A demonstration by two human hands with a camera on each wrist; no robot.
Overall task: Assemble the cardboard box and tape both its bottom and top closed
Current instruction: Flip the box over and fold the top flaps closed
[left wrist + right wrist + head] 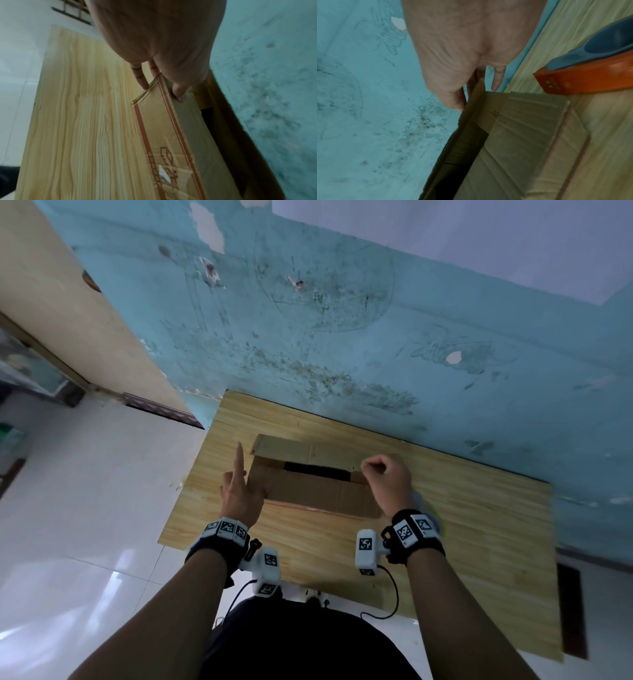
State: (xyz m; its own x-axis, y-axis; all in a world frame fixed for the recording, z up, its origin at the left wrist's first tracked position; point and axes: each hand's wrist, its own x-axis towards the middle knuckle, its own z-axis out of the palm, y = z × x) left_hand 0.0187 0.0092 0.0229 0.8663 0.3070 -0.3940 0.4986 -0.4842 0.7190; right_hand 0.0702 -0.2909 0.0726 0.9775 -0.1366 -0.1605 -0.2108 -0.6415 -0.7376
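Note:
A brown cardboard box (pixel 318 491) with orange stripes lies partly opened on the wooden table (pixel 462 525), a dark gap showing along its far side. My left hand (pixel 247 481) is at its left end. In the left wrist view the thumb (pixel 178 93) presses on the box (pixel 171 135) while straight fingers (pixel 140 78) lie outside the edge, pinching it. My right hand (pixel 370 470) is at the right end with curled fingers. In the right wrist view that hand (pixel 467 94) pinches the upper edge of the box (pixel 522 128).
An orange and blue tape dispenser (pixel 582 79) lies on the table just right of the box, mostly hidden behind my right wrist in the head view. A blue wall (pixel 342 320) stands right behind the table. White floor tiles (pixel 85 508) lie to the left.

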